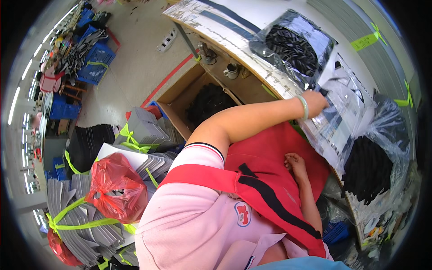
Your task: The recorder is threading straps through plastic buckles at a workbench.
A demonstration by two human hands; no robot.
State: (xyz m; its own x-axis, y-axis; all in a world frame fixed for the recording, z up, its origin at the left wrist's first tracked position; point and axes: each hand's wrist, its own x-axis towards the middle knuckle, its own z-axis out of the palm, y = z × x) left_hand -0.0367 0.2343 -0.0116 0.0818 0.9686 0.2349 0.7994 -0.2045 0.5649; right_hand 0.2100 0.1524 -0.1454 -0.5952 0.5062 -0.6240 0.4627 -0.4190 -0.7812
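Note:
My left hand, with a pale green bangle at its wrist, reaches over the worktable. Its fingers are closed at the edge of a crumpled clear plastic bag; the fingertips are partly hidden. Just beyond it lies another clear bag holding a bundle of black strips. A printed white plastic sack is spread on the table beside the hand. My right hand hangs low in front of my red apron, fingers curled in, with nothing visible in them.
More black strips lie in clear plastic on the right. Below the table edge stand a cardboard box with black material and a mug. Grey stacks tied with green bands and a red plastic bag are on my left.

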